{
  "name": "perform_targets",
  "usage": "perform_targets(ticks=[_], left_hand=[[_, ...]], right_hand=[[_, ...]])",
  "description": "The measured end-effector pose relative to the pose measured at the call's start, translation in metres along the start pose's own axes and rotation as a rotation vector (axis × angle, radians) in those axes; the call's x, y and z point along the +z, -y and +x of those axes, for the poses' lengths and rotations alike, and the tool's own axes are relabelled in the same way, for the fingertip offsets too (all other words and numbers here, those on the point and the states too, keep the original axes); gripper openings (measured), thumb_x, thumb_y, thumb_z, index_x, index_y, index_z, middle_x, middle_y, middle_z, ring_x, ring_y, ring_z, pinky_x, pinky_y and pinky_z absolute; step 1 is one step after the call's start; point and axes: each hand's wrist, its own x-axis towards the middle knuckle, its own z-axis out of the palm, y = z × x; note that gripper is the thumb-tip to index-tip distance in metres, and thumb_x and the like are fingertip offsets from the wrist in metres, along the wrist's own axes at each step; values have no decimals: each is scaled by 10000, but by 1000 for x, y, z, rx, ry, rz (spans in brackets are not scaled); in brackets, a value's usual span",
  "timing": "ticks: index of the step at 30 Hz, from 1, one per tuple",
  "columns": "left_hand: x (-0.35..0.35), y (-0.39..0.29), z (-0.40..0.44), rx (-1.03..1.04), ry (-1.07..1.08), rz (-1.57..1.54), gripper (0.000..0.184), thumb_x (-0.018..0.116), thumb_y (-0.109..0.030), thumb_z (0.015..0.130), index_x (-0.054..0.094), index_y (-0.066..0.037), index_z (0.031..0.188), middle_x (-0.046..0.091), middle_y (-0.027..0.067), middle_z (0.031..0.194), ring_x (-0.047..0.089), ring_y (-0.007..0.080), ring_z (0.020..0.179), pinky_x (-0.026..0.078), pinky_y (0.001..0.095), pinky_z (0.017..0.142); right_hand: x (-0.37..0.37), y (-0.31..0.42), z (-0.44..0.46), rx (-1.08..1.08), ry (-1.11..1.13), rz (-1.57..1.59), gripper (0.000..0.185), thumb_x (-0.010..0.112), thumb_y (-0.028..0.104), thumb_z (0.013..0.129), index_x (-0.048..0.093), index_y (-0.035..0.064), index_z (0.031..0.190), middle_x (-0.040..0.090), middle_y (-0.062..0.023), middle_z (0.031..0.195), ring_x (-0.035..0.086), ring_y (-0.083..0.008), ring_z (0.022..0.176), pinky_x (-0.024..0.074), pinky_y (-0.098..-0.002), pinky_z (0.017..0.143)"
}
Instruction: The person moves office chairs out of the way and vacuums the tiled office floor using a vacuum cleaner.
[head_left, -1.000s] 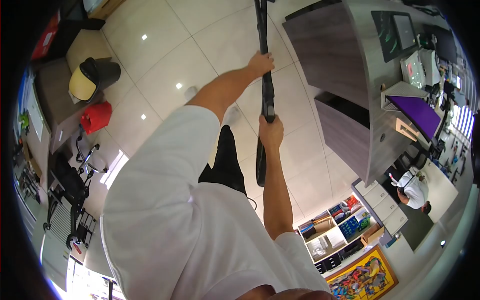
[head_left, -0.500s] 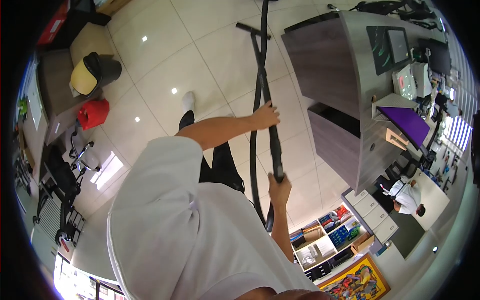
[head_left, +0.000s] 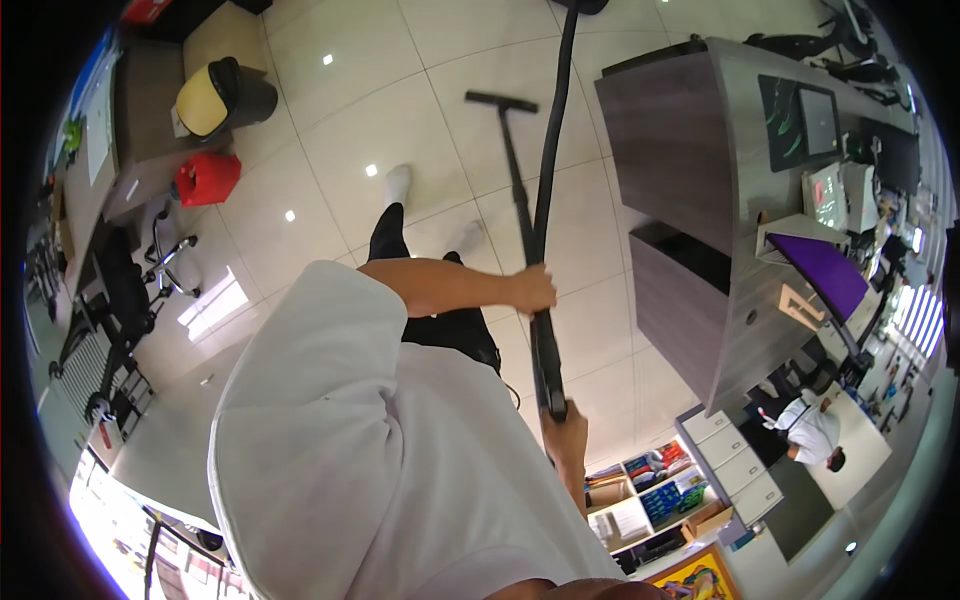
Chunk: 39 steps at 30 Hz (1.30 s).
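The person wears a loose white shirt (head_left: 430, 490) with a wide short left sleeve (head_left: 305, 370), creased near the armpit, and black trousers (head_left: 455, 335). Pale footwear (head_left: 398, 185) covers the far foot. The left hand (head_left: 535, 290) and right hand (head_left: 567, 432) are bare.

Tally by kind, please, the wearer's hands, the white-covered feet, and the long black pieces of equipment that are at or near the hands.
Bare hands: 2 (left hand, right hand)
White-covered feet: 2
Long black T-headed wand: 1
Long black flexible hose: 1
Total: 6
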Motion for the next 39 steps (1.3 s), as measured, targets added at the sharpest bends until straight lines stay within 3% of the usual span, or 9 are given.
perform_targets(ticks=[3,9,15,19,25,29,31,33,39], left_hand=[[2,-29,1,60,147,-75,386,874,-432,715,749,-231,1020,739,10,976,711,252,1029,491,512,901],[-2,107,5,-322,-225,161,41,772,-248,746,772,-211,764,757,53,803,741,286,795,521,502,786],[-153,196,-57,-555,-318,254,204,723,-179,882,747,-240,1075,681,-12,1115,608,203,1238,492,498,1016],[-189,234,-61,-563,-494,270,245,765,-138,832,734,-221,1060,656,16,1196,552,224,1316,493,500,1035],[-167,264,-50,-584,-344,161,354,776,-123,827,732,-269,1147,658,-13,1217,547,198,1334,440,554,1126],[-95,243,-24,-509,-245,217,251,791,-177,812,755,-287,1034,705,-22,1035,636,194,1182,475,485,980],[-62,211,-17,-433,-272,232,151,772,-206,818,761,-269,956,715,-13,944,668,216,1073,475,469,924],[-45,171,-21,-407,-291,213,124,739,-205,827,755,-239,944,705,6,938,664,244,1055,468,481,939],[-30,50,-37,-160,-147,-22,289,857,-361,733,738,-225,959,721,19,940,693,261,1040,485,490,924]], right_hand=[[-22,-3,-23,53,10,-53,296,739,313,880,646,33,893,680,-219,693,697,-459,707,536,-533,641],[4,55,103,-204,-131,-1,364,716,346,896,653,-4,972,690,-268,750,686,-499,747,534,-547,652],[-8,168,190,-493,-284,63,278,704,264,902,635,-4,930,670,-260,726,678,-492,720,516,-543,652],[-28,224,197,-418,-320,74,254,704,228,891,632,-15,906,676,-234,729,677,-450,710,516,-513,684],[-5,222,232,-361,-222,195,249,699,199,847,643,-40,888,667,-227,726,673,-437,710,514,-484,708],[12,171,214,-364,-149,237,245,671,189,847,600,-45,838,612,-196,660,638,-382,607,495,-487,638],[11,148,188,-226,-21,286,138,656,103,859,574,-4,829,518,-38,582,516,-140,452,422,-346,438],[4,130,154,-167,68,292,208,674,149,846,589,-41,838,578,-137,605,595,-230,481,470,-404,494],[-26,45,61,-114,76,132,201,700,139,823,605,-37,846,574,-114,591,587,-210,481,466,-390,489]])
